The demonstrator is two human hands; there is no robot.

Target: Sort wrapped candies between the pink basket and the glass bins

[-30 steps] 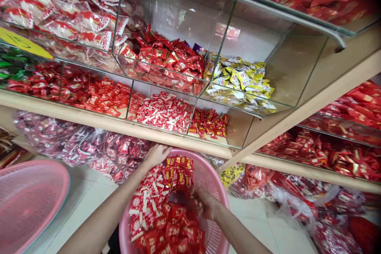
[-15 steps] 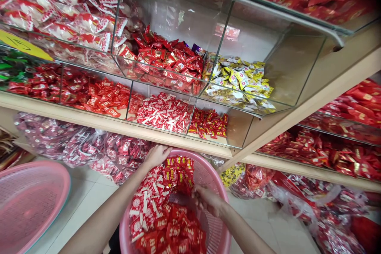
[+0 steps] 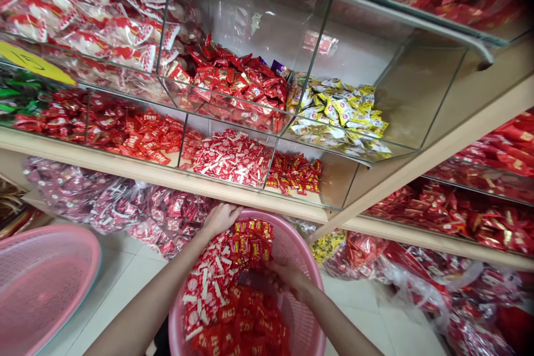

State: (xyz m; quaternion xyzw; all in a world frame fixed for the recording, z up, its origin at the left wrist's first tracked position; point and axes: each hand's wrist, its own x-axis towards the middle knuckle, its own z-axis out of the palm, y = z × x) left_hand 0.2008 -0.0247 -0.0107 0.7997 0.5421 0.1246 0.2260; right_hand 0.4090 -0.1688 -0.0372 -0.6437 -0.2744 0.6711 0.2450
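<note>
A pink plastic basket [image 3: 311, 300] stands below the shelf, holding wrapped candies in separate groups. White-and-red candies [image 3: 208, 278] lie along its left side, red candies with yellow print [image 3: 252, 242] at the far side, and red candies with gold print [image 3: 246, 322] nearest me. At the far left rim, my left hand [image 3: 221, 218] has its fingers hooked on the basket's edge. Inside the basket, my right hand [image 3: 287, 278] is curled beside the yellow-printed candies. Its fingertips touch the edge of that pile; what they hold, if anything, is hidden.
Glass-fronted shelf bins hold red candies [image 3: 246, 83], yellow-and-white candies [image 3: 342, 108] and white-and-red candies [image 3: 233, 156]. Another pink basket [image 3: 41, 289] sits at the left. Plastic bags of candy [image 3: 120, 206] lie under the shelf, on the tiled floor.
My right hand has shifted slightly left and up against the yellow-printed candies. My left hand stays on the basket rim. The view has shifted a little.
</note>
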